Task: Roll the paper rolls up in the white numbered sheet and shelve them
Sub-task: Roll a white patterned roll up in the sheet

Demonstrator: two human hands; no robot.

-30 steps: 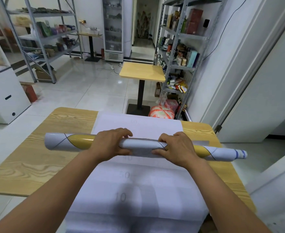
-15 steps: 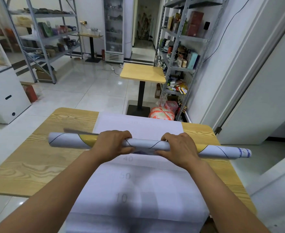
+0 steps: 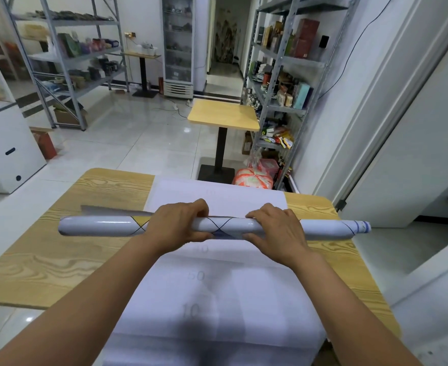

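Wood-grain tabletop [image 3: 59, 260] is filling the lower view, standing on a glossy tiled floor [image 3: 127, 143]. Down the middle of the tabletop the white numbered sheet [image 3: 217, 299] is lying flat, its near end hanging over the tabletop's near edge, with faint numerals 50 and 10 showing through. Across the tabletop's far half the paper rolls [image 3: 101, 228] are lying crosswise on the sheet as one long glossy white bundle crossed by dark lines; the left end is sitting over the tabletop's left part and the blue-banded right end is poking past its right edge. A loose paper edge [image 3: 112, 209] is sticking out along the bundle's far side. Over the tabletop's middle, the left hand [image 3: 178, 225] and the right hand [image 3: 275, 228] are clasping the bundle side by side, each grip curling over the top with the thumb on the near side. Beyond the tabletop's far edge a small yellow table [image 3: 223, 114] is standing, with metal shelving [image 3: 283, 75] holding boxes off to the far right.
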